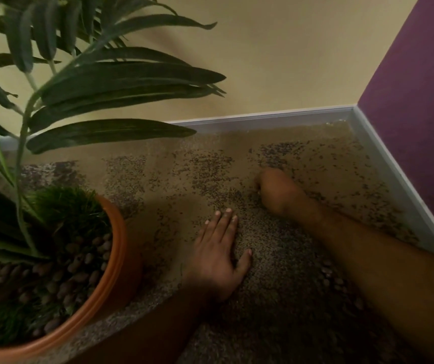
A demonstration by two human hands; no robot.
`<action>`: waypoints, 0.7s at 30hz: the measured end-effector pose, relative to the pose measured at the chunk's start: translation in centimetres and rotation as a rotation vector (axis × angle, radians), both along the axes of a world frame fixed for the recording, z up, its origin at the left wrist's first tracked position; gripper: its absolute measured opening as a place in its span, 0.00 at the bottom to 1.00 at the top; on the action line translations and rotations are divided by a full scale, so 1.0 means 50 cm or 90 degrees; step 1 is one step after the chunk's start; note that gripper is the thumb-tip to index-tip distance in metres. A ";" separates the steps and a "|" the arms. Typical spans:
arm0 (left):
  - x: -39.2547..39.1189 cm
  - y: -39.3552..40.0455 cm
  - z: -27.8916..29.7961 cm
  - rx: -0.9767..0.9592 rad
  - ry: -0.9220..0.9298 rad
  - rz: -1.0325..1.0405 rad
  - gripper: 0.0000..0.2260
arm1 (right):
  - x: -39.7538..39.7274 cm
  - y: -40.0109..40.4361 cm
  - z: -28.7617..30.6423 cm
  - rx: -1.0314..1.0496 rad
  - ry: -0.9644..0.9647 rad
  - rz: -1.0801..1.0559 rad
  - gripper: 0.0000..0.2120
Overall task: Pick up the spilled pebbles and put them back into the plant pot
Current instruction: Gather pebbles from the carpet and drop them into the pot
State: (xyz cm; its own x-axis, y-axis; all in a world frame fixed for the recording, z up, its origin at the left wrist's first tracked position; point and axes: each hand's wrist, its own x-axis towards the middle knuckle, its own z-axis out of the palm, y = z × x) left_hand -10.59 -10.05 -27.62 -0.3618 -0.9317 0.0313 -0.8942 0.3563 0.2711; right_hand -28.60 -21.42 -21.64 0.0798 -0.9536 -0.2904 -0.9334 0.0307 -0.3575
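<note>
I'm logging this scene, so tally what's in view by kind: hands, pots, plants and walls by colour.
Hands: 2, left hand flat on the carpet, right hand curled.
Pots: 1, orange pot.
Plants: 1, plant.
Walls: 2, yellow wall, purple wall.
Total: 6.

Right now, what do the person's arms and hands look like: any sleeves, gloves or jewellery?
Both forearms are bare as far as the picture shows, with no sleeve in view. The left hand and the right hand wear no gloves. No watch, bracelet or ring is visible, though the picture is dim. The left hand's nails look short and unpainted.
</note>
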 end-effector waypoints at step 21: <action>0.000 0.000 -0.002 -0.008 -0.013 -0.004 0.33 | -0.291 0.214 -0.012 -0.106 -0.069 -0.172 0.17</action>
